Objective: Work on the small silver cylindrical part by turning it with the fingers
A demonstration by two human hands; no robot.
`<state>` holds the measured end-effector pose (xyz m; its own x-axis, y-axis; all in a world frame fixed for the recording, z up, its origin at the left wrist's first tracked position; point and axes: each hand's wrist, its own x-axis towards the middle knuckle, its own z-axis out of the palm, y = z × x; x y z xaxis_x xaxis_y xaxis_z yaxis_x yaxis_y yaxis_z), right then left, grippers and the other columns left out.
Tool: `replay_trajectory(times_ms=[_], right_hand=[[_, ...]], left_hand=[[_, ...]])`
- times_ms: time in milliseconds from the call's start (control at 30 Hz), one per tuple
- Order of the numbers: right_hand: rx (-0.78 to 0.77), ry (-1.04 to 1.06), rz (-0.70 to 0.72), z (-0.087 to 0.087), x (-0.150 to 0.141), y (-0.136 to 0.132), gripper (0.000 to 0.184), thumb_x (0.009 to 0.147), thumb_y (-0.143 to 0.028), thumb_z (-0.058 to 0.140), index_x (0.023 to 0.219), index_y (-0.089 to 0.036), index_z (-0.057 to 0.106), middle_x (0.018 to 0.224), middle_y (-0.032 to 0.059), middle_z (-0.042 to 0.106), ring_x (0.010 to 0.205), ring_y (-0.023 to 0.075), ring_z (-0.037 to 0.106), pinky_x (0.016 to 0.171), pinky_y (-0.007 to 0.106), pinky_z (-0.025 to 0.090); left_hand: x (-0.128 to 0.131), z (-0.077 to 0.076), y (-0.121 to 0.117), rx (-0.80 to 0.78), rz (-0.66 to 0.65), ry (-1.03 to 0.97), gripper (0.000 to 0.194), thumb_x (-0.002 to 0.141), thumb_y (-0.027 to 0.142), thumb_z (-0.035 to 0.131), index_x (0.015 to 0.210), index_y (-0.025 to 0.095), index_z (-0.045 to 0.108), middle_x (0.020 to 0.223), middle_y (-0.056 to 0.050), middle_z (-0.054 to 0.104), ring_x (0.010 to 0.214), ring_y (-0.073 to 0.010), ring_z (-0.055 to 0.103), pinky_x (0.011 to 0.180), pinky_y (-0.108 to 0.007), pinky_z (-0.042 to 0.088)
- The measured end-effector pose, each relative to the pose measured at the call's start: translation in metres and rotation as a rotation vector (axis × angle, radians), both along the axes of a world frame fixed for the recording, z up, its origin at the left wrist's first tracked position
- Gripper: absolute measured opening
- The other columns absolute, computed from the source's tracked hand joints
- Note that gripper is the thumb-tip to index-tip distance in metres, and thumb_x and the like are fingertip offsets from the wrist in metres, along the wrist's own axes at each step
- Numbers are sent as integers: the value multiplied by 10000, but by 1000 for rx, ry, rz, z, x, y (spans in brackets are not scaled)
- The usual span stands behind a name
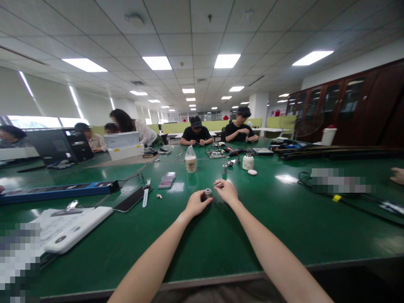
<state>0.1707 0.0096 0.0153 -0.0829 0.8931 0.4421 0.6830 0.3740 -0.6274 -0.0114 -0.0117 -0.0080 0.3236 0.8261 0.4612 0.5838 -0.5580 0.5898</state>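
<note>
A short silvery metal cylinder (207,192) with a round opening in its top stands on the green table (202,252). My left hand (195,204) is closed around it, thumb on the near side. Just to the right, slightly above the table, is my right hand (227,192), its thumb and index finger pinched together. What the pinch holds, if anything, is too small to make out. Beyond the right hand stands a narrower metal cylinder (224,169), upright and untouched.
Farther back are a cup in a plastic bag (190,163) and a white jar (248,162) with its lid (252,172). A black tablet (133,199), a watch (145,195) and a clipboard (67,227) lie left; cables (341,206) lie right. Several people sit around the table.
</note>
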Motion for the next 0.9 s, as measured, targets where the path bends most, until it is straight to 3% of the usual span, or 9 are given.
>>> replay_trajectory(times_ms=[233,433,900], right_hand=[[-100,-36,-8,-15,11,4,218,971,-299,584,1144,-172,623,1154,73,652,945,197,661,823,391,569],[-79,-11,28,-17,13,6,221,971,-298,584,1149,-173,621,1161,75,649,951,199,660,825,393,568],[82,-4,226,7,-28,-5,186,979,-302,571,1088,-172,647,1110,65,675,927,185,668,829,383,567]], left_hand=[[0,-2,2,-1,22,9,234,951,300,619,1128,148,632,1118,-71,670,940,-211,673,821,-413,567],[-1,-3,3,6,27,22,238,953,300,617,1138,152,629,1129,-73,666,946,-212,671,826,-415,565],[-1,-2,4,16,-5,50,231,953,298,616,1127,147,631,1109,-68,671,925,-207,676,808,-404,571]])
